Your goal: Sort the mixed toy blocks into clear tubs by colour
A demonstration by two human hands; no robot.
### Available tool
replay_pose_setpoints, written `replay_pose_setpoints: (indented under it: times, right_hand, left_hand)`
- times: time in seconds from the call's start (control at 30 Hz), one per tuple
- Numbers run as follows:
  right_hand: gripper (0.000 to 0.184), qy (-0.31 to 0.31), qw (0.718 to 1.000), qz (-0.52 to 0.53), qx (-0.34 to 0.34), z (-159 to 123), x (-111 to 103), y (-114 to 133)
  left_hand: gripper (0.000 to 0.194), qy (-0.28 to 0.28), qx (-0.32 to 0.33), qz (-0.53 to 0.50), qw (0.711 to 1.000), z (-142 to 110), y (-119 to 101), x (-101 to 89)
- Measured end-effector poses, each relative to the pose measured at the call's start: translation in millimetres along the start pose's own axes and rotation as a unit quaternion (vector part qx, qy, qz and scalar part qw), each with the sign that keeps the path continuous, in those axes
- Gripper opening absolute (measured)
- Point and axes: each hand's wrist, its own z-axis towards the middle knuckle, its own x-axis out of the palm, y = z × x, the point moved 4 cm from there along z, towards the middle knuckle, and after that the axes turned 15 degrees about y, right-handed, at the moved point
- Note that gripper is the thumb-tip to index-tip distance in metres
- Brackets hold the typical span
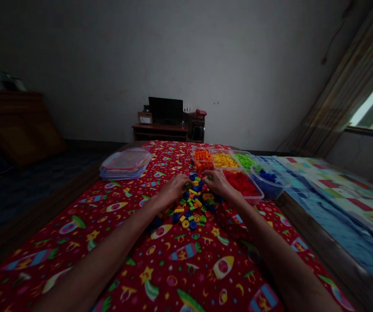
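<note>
A loose pile of small building bricks [191, 206] in blue, yellow, green, orange and red lies mid-table, with a few round wheel-like pieces at its near edge. At the pile's far left side is my left hand [175, 188], its fingers curled in among the bricks. Across from it, my right hand [219, 183] reaches over the far right side with bent fingers pointing down and inward. Both hands' fingertips are small and dim, so any brick in them cannot be made out.
Right of the pile stand clear tubs of sorted bricks: orange [202, 156], yellow [225, 160], green [245, 160], red [242, 183] and blue [268, 177]. Stacked plastic lids [126, 163] lie at the left. A red patterned cloth [186, 264] covers the table; a bed [335, 195] adjoins on the right.
</note>
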Motion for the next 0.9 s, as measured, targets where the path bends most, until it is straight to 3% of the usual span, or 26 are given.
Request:
replay_pose_setpoints:
  times: [0.13,0.27,0.37,0.53,0.73,0.9]
  right_hand:
    - [0.031,0.003,1.0,-0.005,0.007,-3.3,5.1,1.6]
    - [0.043,0.025,0.999,-0.029,0.002,3.7,8.4,9.8]
    - [0.047,0.049,0.997,-0.061,0.014,23.3,13.5,12.5]
    - [0.031,0.108,0.991,-0.072,0.041,47.7,30.4,8.7]
    - [0.032,0.035,0.998,-0.049,0.021,35.1,20.1,8.0]
    - [0.028,0.017,0.995,0.088,-0.05,31.3,3.8,29.0]
  left_hand:
    - [0.019,-0.036,-0.114,-0.068,0.991,-3.9,9.9,-14.0]
    - [0.029,-0.062,-0.237,-0.255,0.935,-16.5,24.9,-32.2]
    - [0.038,-0.063,-0.239,-0.362,0.899,-22.6,29.3,-33.7]
    - [0.046,-0.087,-0.241,-0.446,0.857,-29.4,31.2,-29.1]
    - [0.047,-0.099,-0.25,-0.548,0.792,-32.1,24.2,-28.3]
    - [0.041,-0.119,-0.252,-0.591,0.757,-30.4,20.3,-24.5]
